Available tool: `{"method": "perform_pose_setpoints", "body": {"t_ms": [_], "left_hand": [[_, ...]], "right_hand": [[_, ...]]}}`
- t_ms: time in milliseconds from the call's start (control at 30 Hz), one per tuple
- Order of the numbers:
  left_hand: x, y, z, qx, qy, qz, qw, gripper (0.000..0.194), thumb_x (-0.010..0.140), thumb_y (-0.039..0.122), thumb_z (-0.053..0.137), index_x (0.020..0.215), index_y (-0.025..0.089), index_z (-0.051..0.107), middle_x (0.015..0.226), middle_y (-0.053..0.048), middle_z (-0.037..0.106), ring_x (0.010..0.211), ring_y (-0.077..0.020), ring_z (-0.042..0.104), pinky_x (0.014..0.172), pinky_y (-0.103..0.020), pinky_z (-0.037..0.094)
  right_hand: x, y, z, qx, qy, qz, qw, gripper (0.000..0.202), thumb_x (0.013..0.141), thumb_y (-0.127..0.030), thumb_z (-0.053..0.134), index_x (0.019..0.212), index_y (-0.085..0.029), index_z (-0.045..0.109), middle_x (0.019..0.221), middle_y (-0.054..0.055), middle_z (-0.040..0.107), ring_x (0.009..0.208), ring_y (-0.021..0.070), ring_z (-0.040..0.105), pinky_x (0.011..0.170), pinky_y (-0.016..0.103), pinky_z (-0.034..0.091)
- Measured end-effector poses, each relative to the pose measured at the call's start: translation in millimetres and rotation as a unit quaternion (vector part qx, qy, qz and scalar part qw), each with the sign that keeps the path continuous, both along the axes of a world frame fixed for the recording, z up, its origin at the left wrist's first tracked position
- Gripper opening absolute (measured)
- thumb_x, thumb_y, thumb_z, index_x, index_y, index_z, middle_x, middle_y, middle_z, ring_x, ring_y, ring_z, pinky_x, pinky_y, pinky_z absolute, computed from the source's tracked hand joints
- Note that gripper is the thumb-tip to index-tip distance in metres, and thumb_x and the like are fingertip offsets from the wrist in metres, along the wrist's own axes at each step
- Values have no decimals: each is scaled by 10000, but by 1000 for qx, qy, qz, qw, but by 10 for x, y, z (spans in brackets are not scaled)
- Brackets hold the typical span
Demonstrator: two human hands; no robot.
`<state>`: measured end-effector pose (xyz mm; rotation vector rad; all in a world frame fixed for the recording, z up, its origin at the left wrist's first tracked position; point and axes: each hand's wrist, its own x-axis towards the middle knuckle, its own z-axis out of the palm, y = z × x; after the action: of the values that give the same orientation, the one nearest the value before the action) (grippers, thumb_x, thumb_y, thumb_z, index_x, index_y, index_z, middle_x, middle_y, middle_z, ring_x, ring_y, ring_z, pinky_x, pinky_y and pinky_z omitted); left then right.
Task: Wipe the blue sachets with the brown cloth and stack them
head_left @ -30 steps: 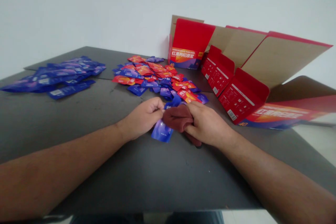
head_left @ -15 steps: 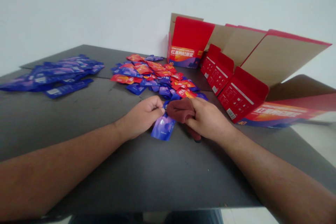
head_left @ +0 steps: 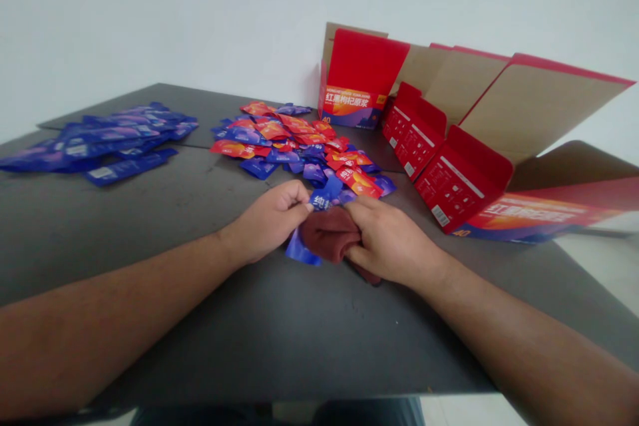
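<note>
Between finger and thumb, my left hand (head_left: 273, 219) pinches the edge of a blue sachet (head_left: 302, 250) low over the dark table. My right hand (head_left: 392, 233) grips a folded brown cloth (head_left: 329, 233), which lies across the sachet's face and hides its middle. Only the printed top and the lower corner of the sachet show. Just beyond both hands spreads a mixed pile of red and blue sachets (head_left: 294, 140), its near edge close to my right fingers.
A heap of blue sachets (head_left: 120, 136) lies on the left of the table (head_left: 279, 339). Open red cartons stand along the right: one carton (head_left: 352, 106) at the back, another carton (head_left: 524, 216) nearer, flaps raised. A pale wall (head_left: 200, 13) rises behind.
My right hand has drawn the cloth down and slightly left across the sachet, baring its printed top and covering its lower part. My left hand keeps its hold almost in place.
</note>
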<state>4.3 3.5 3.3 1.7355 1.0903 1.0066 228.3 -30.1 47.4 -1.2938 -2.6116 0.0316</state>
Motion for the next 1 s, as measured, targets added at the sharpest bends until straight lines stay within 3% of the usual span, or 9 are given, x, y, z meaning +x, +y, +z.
{"method": "perform_pose_setpoints", "body": {"t_ms": [100,267,467,633,1000], "left_hand": [[3,-3,7,2,6,-1,1000,152,911,289,578,795,194,555,708,29,541,650,-126,467,629,-256,385],[8,-3,2,2,0,15,1000,111,890,245,576,795,190,564,725,27,560,655,-125,480,636,-256,388],[-2,10,-15,2,-4,2,1000,133,911,275,580,809,191,558,719,33,558,654,-119,481,640,-257,392],[-4,27,-41,9,-7,5,1000,148,916,285,582,807,186,571,768,17,579,704,-128,502,673,-266,411],[-13,16,-55,-2,-18,5,1000,169,919,304,596,806,189,546,723,35,532,650,-112,458,617,-242,376]], "right_hand": [[-6,-26,0,-12,-14,47,999,143,809,-232,613,946,-210,578,961,47,628,894,208,601,766,314,457],[1,-11,-1,24,3,-44,999,145,810,-249,615,939,-201,568,932,54,618,839,210,587,734,322,455],[-49,-75,-4,-7,-27,70,997,195,841,-256,619,1028,-203,605,995,58,636,934,217,597,801,323,465],[16,-14,-3,10,-8,13,1000,132,833,-262,615,941,-194,577,937,54,620,868,206,582,762,317,460],[-28,-50,5,-4,-20,32,999,166,836,-258,617,988,-196,594,998,61,640,934,217,602,810,325,475]]}}
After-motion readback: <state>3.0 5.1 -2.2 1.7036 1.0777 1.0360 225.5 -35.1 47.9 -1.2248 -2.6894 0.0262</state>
